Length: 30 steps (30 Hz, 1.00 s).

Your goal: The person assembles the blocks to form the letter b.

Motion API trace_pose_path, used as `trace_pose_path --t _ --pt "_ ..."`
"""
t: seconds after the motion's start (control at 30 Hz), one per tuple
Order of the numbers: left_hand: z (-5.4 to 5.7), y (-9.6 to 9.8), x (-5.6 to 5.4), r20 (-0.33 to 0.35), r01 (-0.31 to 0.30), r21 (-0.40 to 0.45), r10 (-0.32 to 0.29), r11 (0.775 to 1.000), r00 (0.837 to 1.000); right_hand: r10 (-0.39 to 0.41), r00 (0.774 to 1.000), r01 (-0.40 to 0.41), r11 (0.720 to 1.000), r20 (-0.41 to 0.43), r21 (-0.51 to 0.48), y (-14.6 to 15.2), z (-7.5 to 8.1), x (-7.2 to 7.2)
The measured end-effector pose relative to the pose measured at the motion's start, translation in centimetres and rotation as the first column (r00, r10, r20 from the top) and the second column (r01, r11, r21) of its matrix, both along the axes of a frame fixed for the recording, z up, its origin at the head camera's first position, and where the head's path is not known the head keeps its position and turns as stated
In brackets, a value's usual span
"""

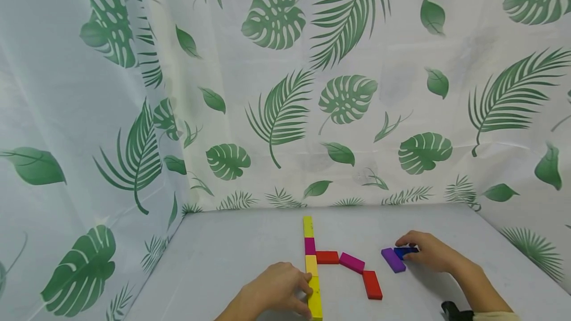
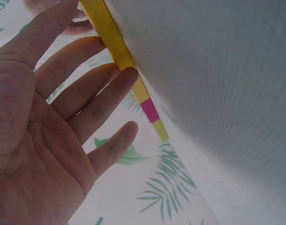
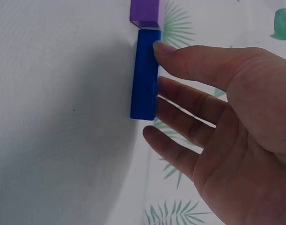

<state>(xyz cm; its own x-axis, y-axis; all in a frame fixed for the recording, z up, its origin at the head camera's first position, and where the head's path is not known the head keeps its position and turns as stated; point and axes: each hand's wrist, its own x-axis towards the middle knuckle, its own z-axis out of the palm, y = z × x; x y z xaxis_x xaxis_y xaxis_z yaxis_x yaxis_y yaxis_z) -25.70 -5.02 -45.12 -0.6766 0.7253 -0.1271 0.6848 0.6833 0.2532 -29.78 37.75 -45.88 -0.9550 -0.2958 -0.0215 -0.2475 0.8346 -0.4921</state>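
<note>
A straight column of blocks stands on the table, with a yellow-green block point(image 1: 308, 226) at its far end, then a magenta block point(image 1: 310, 245), a pale yellow block point(image 1: 311, 265) and yellow ones nearest. My left hand point(image 1: 278, 289) touches the column's left side with loosely extended fingers point(image 2: 103, 101) at the yellow blocks point(image 2: 115, 44). My right hand point(image 1: 429, 250) pinches a blue block point(image 3: 145, 75) between thumb and fingers. One end of it meets a purple block point(image 1: 393, 260).
From the column a red block point(image 1: 327, 257), a tilted magenta block point(image 1: 352, 262) and another red block point(image 1: 372, 285) curve right and toward me. The white table point(image 1: 232, 241) ends at a leaf-print curtain point(image 1: 276, 113) behind and at the sides.
</note>
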Motion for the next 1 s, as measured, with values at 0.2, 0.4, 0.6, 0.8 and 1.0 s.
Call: trace_pose_path --t 0.2,0.4,0.6,0.8,1.0 --pt "-0.26 0.02 -0.18 0.010 -0.003 0.004 0.003 1.000 1.000 -0.010 1.000 0.010 1.000 -0.007 0.015 -0.09 -0.17 0.03" --pt "-0.23 0.00 -0.20 0.010 0.001 0.004 -0.001 1.000 1.000 -0.024 1.000 0.025 0.999 -0.012 0.041 -0.23 -0.35 -0.17" --pt "-0.10 -0.01 -0.12 0.003 0.001 -0.002 -0.001 1.000 1.000 -0.037 0.999 0.037 0.998 -0.006 0.050 -0.22 -0.53 -0.33" --pt "-0.11 0.00 -0.14 0.001 -0.001 0.000 0.001 1.000 1.000 -0.054 0.999 0.054 0.997 0.000 0.052 -0.27 -0.61 -0.30" --pt "-0.14 -0.05 -0.12 0.003 0.000 0.002 0.000 1.000 1.000 -0.053 0.999 0.053 0.997 -0.004 0.059 -0.27 -0.52 -0.35"
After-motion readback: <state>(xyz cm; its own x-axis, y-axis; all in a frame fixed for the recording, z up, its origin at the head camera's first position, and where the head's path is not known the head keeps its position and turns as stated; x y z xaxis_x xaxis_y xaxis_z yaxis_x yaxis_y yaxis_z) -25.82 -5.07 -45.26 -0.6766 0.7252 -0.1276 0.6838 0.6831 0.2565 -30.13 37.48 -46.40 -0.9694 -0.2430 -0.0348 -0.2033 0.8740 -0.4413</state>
